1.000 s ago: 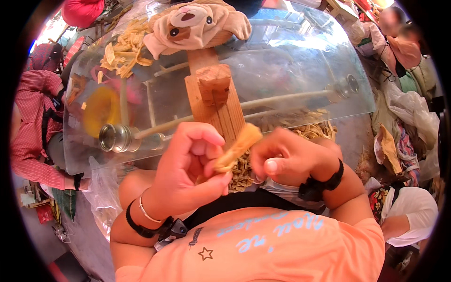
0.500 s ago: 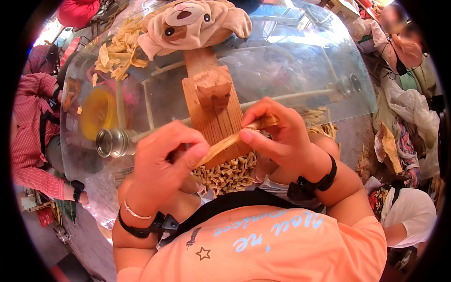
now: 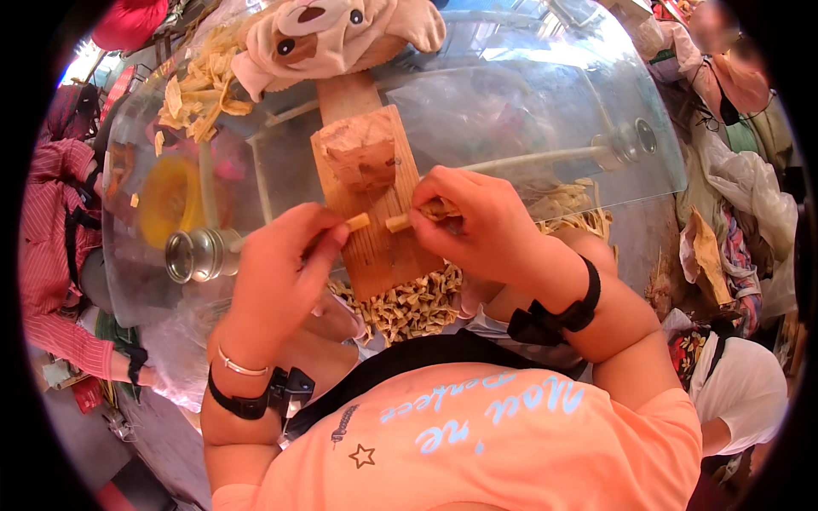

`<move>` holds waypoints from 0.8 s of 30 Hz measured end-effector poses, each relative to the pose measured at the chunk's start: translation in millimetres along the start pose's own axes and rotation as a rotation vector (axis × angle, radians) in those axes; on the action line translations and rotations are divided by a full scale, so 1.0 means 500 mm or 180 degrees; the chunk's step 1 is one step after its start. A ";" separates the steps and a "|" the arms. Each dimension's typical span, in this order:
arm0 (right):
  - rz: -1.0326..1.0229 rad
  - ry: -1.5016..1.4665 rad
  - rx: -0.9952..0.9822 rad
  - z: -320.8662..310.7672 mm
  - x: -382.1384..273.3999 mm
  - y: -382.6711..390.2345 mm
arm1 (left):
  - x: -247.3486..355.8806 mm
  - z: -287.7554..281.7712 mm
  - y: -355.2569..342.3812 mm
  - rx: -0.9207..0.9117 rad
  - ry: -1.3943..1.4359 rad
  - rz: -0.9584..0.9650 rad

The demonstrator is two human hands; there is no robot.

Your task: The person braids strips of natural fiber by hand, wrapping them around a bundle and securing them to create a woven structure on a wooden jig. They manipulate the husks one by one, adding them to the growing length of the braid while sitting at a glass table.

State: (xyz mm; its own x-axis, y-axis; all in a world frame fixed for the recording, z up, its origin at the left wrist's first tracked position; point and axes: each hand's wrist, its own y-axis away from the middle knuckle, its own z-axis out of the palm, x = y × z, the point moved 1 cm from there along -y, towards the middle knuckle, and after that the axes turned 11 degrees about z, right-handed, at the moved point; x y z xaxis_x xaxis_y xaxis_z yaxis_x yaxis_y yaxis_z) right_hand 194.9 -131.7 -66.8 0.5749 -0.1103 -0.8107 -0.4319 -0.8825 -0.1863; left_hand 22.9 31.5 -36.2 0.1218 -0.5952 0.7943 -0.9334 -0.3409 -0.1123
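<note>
1. The short yellowish piece (image 3: 359,221) is over the near part of the wooden board (image 3: 375,260), in front of you; its end points right, toward the strip (image 3: 397,223). A small gap parts the two.
2. Your left hand (image 3: 285,247) is closed in a pinch, thumb and forefinger on the short piece, so only its tip shows. That fingertip hold probably gives you fine control of something so small.
3. Your right hand (image 3: 486,221) is also closed, gripping the strip between thumb and fingers. One end pokes out left; the rest is bunched inside your curled fingers, likely to keep the slack tucked away. How much is hidden there, you cannot tell.
4. Just beyond your hands, a wooden block (image 3: 356,152) stands on the board.
5. At the board's near end, a heap of small cut-looking pieces (image 3: 409,307) lies between your legs, presumably placed close for short reaches.
6. Farther out, the glass tabletop (image 3: 511,115) carries loose strips (image 3: 204,89) at far left and a dog-faced plush cover (image 3: 336,51) at the far end, over the wood.
</note>
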 end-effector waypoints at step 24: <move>-0.0083 -0.0786 -0.2919 -0.018 -0.082 0.081 | 0.068 0.045 0.028 -0.1517 0.2470 -0.0256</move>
State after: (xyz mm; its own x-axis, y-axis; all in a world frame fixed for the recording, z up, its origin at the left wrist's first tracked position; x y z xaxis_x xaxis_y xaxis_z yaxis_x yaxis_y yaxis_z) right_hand 160.0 -167.2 -36.3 0.3681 -0.0784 -0.9265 0.3533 -0.9099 0.2174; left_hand 21.4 -9.8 -24.3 0.0923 0.1323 0.9869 -0.9935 0.0790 0.0823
